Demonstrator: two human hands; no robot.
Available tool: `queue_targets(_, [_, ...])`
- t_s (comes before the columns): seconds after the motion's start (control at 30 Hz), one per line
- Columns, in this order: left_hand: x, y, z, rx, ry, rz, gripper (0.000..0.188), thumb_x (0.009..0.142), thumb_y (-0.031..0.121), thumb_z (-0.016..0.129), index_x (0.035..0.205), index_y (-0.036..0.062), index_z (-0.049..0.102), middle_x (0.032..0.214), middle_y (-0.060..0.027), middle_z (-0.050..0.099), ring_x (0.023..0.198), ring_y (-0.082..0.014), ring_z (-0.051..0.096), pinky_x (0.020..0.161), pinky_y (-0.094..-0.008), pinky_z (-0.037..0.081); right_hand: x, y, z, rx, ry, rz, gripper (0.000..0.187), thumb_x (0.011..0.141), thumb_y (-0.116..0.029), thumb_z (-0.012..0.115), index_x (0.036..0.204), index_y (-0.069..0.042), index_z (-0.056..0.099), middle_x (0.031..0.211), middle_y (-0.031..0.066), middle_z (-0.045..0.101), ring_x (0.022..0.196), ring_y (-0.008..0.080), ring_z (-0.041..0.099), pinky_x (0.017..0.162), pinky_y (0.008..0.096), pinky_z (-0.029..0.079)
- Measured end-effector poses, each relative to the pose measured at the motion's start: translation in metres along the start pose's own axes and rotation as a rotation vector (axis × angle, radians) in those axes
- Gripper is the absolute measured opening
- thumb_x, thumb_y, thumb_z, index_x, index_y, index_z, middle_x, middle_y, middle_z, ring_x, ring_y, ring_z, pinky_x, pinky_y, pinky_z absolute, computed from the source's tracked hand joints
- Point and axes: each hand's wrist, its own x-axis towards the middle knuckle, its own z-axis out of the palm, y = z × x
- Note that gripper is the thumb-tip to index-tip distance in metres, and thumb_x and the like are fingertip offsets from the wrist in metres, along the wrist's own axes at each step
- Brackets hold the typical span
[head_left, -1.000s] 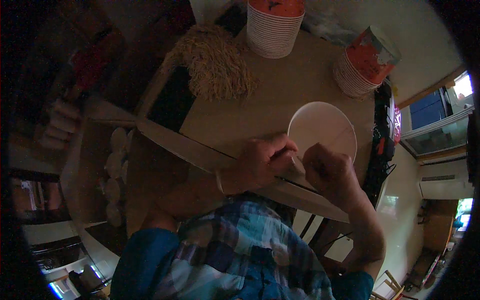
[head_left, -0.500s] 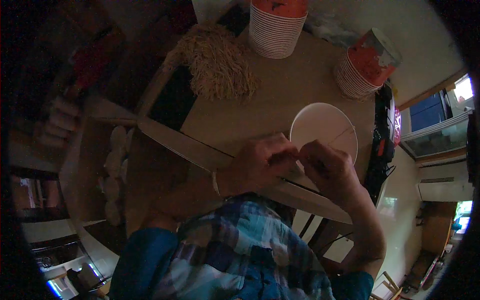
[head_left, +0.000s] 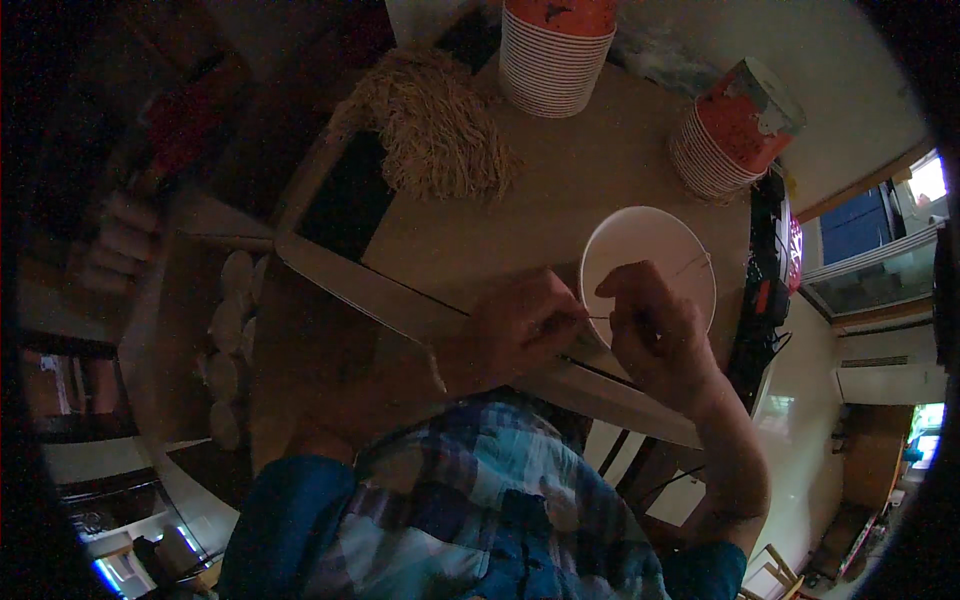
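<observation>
A thin strand [head_left: 599, 318] stretches across the short gap between my two hands, in front of a white paper tub [head_left: 640, 235]. My left hand [head_left: 525, 322] is closed in a pinch on one end, left of the tub. At the tub's near side, my right hand [head_left: 657, 325] holds the other end, its index finger raised and curved away from the rest. The tub seems to be turned with its pale inside toward me, and another fine thread [head_left: 692, 264] shows near its right rim. Shadow hides the exact fingertip contact.
A shaggy heap of tan strands [head_left: 440, 135] lies at the table's far left. Two stacks of orange-and-white tubs, one upright [head_left: 557, 60] and one tilted [head_left: 735, 130], stand behind. Black equipment with cables [head_left: 768, 260] lines the right edge. A carton [head_left: 190, 330] of pale rolls stands left.
My hands have drawn slightly apart, so the strand between them now shows. The right index finger has lifted away from the pinch. The tub has hardly moved.
</observation>
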Motion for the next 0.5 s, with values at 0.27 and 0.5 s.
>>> queue_targets(0.27, [-0.007,-0.024,0.010,0.115,0.058,0.179,0.024,0.080,0.003,0.070,0.101,0.0078,0.058,0.092,-0.0106,0.060,0.083,-0.0278,0.063,0.070,-0.0367,0.052,-0.001,0.001,0.000,0.135,-0.030,0.004,0.031,0.079,0.012,0.046,0.104,-0.006,0.051,0.079,-0.0006,0.049,0.063,0.0030,0.043,0.053,0.0193,0.033])
queue_targets(0.5, [-0.024,-0.047,0.015,0.222,-0.059,0.171,0.025,0.082,0.000,0.066,0.105,0.0084,0.059,0.093,-0.0117,0.060,0.085,-0.0314,0.062,0.071,-0.0405,0.052,-0.003,-0.006,0.000,0.336,-0.067,0.022,0.024,0.085,0.010,0.043,0.103,-0.005,0.050,0.091,0.0020,0.050,0.076,0.0055,0.048,0.059,0.0194,0.039])
